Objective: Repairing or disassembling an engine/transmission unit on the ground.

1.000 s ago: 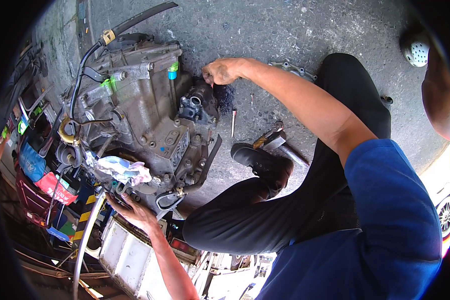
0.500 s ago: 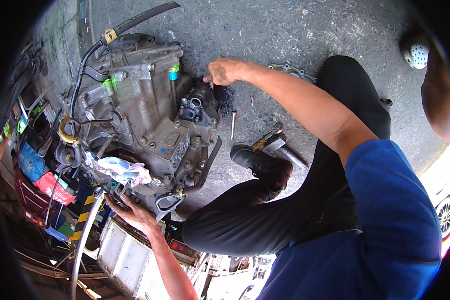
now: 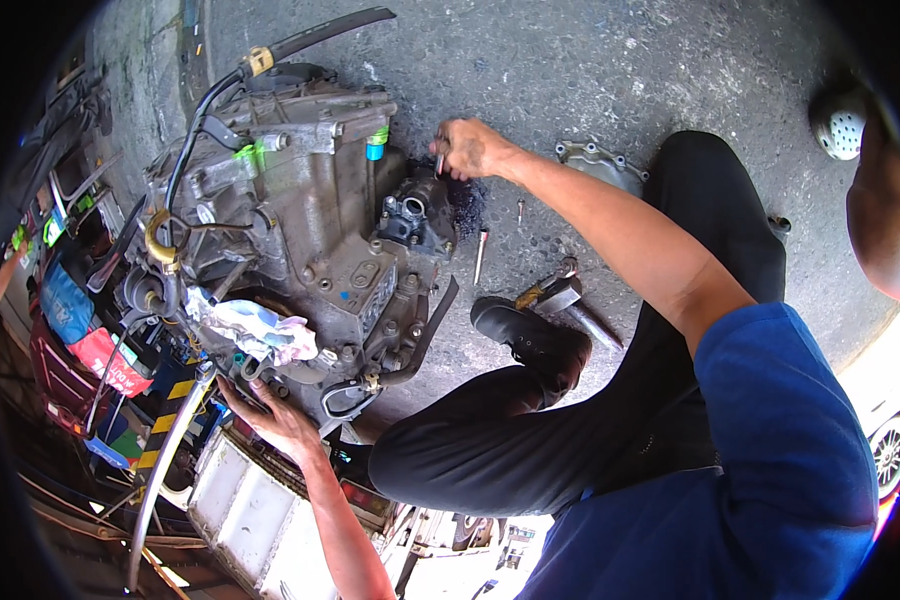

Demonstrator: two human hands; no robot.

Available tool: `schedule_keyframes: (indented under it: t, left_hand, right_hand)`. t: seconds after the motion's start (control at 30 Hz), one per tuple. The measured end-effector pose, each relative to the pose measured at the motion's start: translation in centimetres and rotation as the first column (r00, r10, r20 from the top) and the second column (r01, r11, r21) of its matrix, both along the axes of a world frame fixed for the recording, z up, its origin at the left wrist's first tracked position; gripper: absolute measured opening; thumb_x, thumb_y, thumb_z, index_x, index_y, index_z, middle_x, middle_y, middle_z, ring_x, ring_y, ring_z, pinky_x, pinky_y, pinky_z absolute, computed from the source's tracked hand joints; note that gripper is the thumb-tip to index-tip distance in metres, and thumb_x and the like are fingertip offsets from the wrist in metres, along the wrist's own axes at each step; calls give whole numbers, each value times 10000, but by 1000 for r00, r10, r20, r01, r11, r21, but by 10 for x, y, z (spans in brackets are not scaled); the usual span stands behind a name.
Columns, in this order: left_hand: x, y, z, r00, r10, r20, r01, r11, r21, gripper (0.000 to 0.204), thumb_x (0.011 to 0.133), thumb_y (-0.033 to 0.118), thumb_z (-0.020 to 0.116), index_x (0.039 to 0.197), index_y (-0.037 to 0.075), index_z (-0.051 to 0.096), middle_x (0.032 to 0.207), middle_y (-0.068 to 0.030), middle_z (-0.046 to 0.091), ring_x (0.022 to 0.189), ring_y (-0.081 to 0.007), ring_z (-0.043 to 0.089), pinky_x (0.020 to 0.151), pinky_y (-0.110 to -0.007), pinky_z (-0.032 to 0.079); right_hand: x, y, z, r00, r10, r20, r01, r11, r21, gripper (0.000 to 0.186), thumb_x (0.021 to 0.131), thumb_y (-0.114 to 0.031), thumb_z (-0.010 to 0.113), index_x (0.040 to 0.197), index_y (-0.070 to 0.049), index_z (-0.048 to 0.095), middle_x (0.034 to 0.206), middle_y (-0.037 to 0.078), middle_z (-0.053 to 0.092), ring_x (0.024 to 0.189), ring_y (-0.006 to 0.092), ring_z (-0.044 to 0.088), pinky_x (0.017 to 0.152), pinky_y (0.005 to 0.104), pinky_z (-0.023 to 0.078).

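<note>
A grey metal gearbox [image 3: 310,200] lies on the ground in front of me, with a dark protruding housing [image 3: 417,220] on its right side. Just beyond that housing, my right hand [image 3: 473,150] is closed on a short, slim metal piece [image 3: 441,160], too small to tell its exact kind. My left hand [image 3: 278,418] reaches to the gearbox's near lower edge. Its fingers are stretched out and apart beside a pipe fitting, with nothing in them. A crumpled white and pink cloth [image 3: 255,330] rests on the gearbox just above these fingers.
Right of the gearbox lie a slim metal rod [image 3: 481,256], a small bolt-like piece [image 3: 520,210], and a hammer [image 3: 582,312] beside my shoe [image 3: 530,335]. A metal cover [image 3: 600,165] sits near my knee. Another person's foot in a white clog [image 3: 842,135] stands at far right.
My right hand has drawn slightly back from the dark housing, and the slim metal piece shows more plainly in it. My left hand stays at the near edge. The view has shifted slightly.
</note>
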State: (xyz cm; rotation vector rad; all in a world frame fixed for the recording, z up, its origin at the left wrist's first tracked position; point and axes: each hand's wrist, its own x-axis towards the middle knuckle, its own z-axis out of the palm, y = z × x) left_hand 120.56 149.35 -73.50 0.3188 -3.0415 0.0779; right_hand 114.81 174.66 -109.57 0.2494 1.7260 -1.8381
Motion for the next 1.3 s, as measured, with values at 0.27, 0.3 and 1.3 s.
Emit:
schedule_keyframes:
  t: [0.27,0.3,1.3]
  left_hand:
    - [1,-3,0,999,-30,-25,31,999,42,649,992,416,475,1452,-12,311,1481,-229,351,1371,-354,346,1122,-425,285]
    - [1,-3,1,1000,8,-22,-7,997,83,641,995,401,477,1452,-15,307,1486,-227,344,1380,-347,333,1129,-421,272]
    - [3,-9,3,999,-32,-32,35,995,92,610,1005,350,483,1459,-12,297,1492,-198,352,1364,-310,363,1122,-400,267]
  right_hand:
    - [-23,-18,-5,996,-25,85,36,992,-121,238,920,-157,569,1045,46,574,835,188,676,752,256,697,619,380,555]
    - [-23,-19,-7,998,-27,62,35,991,-133,238,920,-157,569,1045,46,574,835,188,676,752,256,697,619,380,555]
    - [-49,-8,0,817,460,-347,-295,851,434,463,929,-423,549,882,16,687,844,247,673,856,398,663,745,444,517]
